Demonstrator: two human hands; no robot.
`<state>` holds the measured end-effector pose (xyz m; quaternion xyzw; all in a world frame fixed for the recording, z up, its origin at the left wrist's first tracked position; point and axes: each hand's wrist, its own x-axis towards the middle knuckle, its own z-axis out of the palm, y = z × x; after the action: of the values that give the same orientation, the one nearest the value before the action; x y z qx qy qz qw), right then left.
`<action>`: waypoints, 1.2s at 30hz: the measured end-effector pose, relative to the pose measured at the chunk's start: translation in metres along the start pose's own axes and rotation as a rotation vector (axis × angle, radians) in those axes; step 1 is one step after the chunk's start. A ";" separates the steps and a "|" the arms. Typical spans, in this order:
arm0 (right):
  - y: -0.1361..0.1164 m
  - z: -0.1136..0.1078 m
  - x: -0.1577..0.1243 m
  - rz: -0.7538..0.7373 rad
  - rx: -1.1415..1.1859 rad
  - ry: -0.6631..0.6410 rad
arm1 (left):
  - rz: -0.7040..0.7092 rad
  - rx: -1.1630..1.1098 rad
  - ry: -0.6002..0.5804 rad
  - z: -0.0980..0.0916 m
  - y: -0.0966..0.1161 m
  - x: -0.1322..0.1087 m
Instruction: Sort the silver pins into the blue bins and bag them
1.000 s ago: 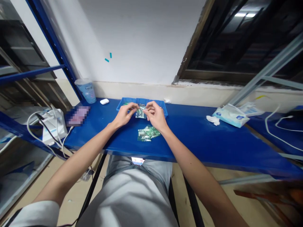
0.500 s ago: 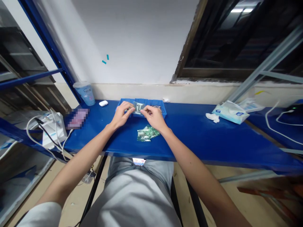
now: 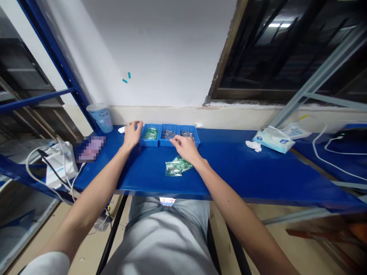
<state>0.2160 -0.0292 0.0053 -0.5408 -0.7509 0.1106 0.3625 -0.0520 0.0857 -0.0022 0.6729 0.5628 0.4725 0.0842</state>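
Observation:
My left hand point(image 3: 133, 134) is beside the left blue bin point(image 3: 149, 143), fingers apart and nothing visible in them. Green plastic packets point(image 3: 151, 133) lie in that bin. My right hand point(image 3: 187, 147) is closed, thumb and fingers together, in front of the middle bin point(image 3: 167, 143) and partly over the right bin point(image 3: 195, 138). What it holds, if anything, is hidden. Small metal screws point(image 3: 169, 134) fill part of the middle bin, and similar metal pieces point(image 3: 187, 135) show in the right one. Below my right hand, several clear green-tinted packets point(image 3: 173, 168) lie on the blue table point(image 3: 229, 168).
A blue cup point(image 3: 100, 117) and a white case point(image 3: 122, 130) stand at the back left. A white power strip point(image 3: 60, 164) with cables sits at the left edge. Toward the right are a crumpled tissue point(image 3: 253, 146) and a tissue pack point(image 3: 273, 139).
My hands have parted; the left moved left, away from the packet both were holding above the bins. That packet no longer shows between them, and the bins are more exposed.

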 end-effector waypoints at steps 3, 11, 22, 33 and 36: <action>0.000 -0.006 0.000 -0.003 0.064 -0.086 | 0.098 -0.017 0.045 -0.006 0.004 -0.013; 0.000 -0.023 -0.005 -0.132 0.130 -0.586 | 0.481 -0.090 -0.002 -0.012 0.054 -0.045; -0.001 -0.016 -0.003 -0.114 0.283 -0.511 | 0.621 -0.145 -0.189 -0.008 0.067 -0.059; -0.007 -0.009 0.028 -0.046 0.689 0.025 | 0.382 -0.364 -0.413 0.001 0.068 -0.060; -0.008 -0.003 0.030 -0.154 0.636 -0.027 | 0.398 -0.334 -0.361 0.002 0.066 -0.060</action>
<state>0.2071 -0.0067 0.0244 -0.3406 -0.7221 0.3192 0.5105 -0.0011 0.0130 0.0072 0.8198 0.3104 0.4385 0.1982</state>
